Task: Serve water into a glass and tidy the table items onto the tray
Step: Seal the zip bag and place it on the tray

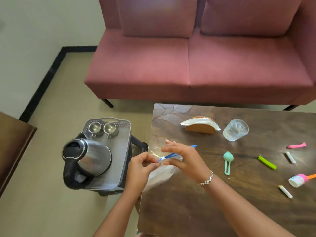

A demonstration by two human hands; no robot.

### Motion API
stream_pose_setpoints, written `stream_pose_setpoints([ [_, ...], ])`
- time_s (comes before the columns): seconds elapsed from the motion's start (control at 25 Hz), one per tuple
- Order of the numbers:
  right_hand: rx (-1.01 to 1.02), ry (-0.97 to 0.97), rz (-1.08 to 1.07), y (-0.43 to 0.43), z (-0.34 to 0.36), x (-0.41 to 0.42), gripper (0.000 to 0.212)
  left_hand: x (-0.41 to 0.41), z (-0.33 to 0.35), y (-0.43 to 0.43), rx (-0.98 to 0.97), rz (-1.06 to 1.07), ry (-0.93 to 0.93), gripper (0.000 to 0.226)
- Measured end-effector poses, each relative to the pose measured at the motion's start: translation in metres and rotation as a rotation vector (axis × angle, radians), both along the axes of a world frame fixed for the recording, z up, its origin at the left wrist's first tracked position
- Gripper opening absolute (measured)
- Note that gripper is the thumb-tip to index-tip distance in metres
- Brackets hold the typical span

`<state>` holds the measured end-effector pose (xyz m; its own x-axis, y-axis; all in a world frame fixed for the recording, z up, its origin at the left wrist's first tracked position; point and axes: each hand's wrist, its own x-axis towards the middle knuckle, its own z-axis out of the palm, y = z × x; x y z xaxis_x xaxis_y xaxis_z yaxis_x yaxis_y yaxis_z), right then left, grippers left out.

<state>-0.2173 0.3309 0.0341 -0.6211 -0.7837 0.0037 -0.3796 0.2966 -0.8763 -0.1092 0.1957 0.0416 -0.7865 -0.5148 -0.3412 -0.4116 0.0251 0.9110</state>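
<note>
Over the left edge of the dark wooden table [222,211], my left hand [140,170] and my right hand [183,159] both pinch a long blue clip [171,155] on the top of a clear plastic bag [162,175]. An empty clear glass [236,130] stands upright further back on the table. To the left, lower than the table, a grey tray [123,151] on a dark stand holds a steel kettle [92,156] with a black handle and two small steel cups [102,128].
On the table lie a wooden napkin holder [200,125], a teal clip [228,161], a green clip [267,162], a pink clip [296,145], two white sticks [290,157], and a pink-white item [298,180]. A pink sofa [188,57] stands behind.
</note>
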Motion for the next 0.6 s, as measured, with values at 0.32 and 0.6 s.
stream_pose_setpoints([
  [0.32,-0.251,0.19,-0.027,-0.002,0.052,0.0,0.011,-0.003,0.061,0.003,-0.154,0.0,0.219,0.022],
  [0.6,-0.389,0.265,-0.091,0.005,0.075,-0.004,0.02,-0.009,0.085,0.031,-0.139,0.072,0.495,0.011],
])
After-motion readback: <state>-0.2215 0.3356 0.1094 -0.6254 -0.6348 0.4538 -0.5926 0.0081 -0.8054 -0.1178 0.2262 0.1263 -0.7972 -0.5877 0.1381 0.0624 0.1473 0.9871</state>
